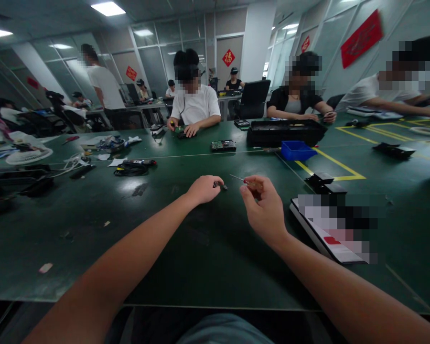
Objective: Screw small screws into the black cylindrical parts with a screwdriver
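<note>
My left hand (202, 189) rests on the green table (186, 239), fingers closed in a pinch on a small dark part (219, 184) at its fingertips. My right hand (263, 203) is closed round a small screwdriver (244, 181) with an orange handle. Its thin metal tip points left toward the small part. The two hands are a short gap apart, near the table's middle.
A flat device (329, 229) lies right of my right hand, with black parts (320, 180) behind it. A blue bin (296, 149), a black tray (284, 131), a circuit board (223, 145) and cables (132, 167) lie farther back. Other people sit across the table.
</note>
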`<state>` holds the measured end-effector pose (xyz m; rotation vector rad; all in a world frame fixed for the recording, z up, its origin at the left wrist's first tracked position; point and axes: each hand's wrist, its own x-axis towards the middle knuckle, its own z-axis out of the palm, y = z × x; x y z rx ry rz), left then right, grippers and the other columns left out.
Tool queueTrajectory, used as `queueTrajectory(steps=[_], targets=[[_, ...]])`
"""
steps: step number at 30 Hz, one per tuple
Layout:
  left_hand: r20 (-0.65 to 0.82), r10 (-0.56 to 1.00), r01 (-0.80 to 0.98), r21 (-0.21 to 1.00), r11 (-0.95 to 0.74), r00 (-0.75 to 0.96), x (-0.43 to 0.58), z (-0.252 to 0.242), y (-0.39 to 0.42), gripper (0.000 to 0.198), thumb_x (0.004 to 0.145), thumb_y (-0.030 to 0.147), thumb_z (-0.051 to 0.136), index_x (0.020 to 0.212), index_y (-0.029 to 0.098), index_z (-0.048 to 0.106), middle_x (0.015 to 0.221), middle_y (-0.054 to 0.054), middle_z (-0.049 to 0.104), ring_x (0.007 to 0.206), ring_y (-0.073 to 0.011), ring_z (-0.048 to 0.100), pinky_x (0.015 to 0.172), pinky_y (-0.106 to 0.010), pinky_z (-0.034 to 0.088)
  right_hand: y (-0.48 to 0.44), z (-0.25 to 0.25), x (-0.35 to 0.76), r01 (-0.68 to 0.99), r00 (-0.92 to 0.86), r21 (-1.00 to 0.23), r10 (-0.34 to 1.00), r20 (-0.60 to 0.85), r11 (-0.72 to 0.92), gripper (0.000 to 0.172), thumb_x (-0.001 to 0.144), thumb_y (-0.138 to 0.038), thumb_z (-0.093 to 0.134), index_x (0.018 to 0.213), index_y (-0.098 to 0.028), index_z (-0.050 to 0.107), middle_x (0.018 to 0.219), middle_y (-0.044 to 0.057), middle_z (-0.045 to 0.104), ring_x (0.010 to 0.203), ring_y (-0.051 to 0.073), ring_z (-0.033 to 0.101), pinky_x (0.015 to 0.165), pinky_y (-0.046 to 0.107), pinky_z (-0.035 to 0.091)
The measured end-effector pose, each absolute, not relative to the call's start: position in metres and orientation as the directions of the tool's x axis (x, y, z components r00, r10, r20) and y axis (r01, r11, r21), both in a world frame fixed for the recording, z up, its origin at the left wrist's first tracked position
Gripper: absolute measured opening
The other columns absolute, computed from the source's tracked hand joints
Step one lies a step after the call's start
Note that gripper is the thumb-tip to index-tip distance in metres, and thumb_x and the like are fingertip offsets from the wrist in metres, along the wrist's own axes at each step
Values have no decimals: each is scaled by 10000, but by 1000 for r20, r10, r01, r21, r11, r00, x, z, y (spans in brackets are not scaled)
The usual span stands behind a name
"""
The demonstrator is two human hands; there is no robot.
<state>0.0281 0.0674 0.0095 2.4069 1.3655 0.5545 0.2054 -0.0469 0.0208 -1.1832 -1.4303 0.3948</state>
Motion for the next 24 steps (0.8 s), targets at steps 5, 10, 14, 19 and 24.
queueTrajectory(steps=[5,10,14,19,24], targets=[[89,864,801,338,-494,495,48,-1,81,345,910,380,589,1171,205,734,1181,-129,693,1080,-309,641,934,-416,496,-48,22,206,428,175,-796,825,537,427,187,930,-325,591,1100,-250,600,990,63,712,900,234,687,822,411,539],[91,880,790,405,-460,466,53,-4,86,222,872,336,638,971,169,745,1035,-142,702,1003,-307,644,917,-419,486,-47,21,205,420,163,-795,825,540,437,195,931,-325,586,1111,-250,604,1000,65,716,911,235,689,835,410,535],[98,920,734,572,-365,381,35,0,94,198,867,350,636,923,176,710,963,-103,707,900,-239,643,828,-339,495,-46,21,204,415,170,-801,828,535,432,198,927,-339,590,1103,-252,610,977,60,716,892,234,687,824,405,534],[53,984,552,822,-138,168,-22,12,101,179,876,332,549,879,164,612,784,-46,636,577,-134,551,532,-251,404,-47,20,206,423,137,-808,852,505,411,212,937,-364,588,1116,-253,613,970,63,709,892,241,681,790,406,539],[2,998,265,964,15,-66,-97,32,89,137,850,298,497,845,164,520,721,-16,544,511,-105,462,435,-219,285,-47,18,207,425,135,-813,860,492,398,238,940,-387,596,1132,-248,612,971,69,710,896,247,681,781,409,539]])
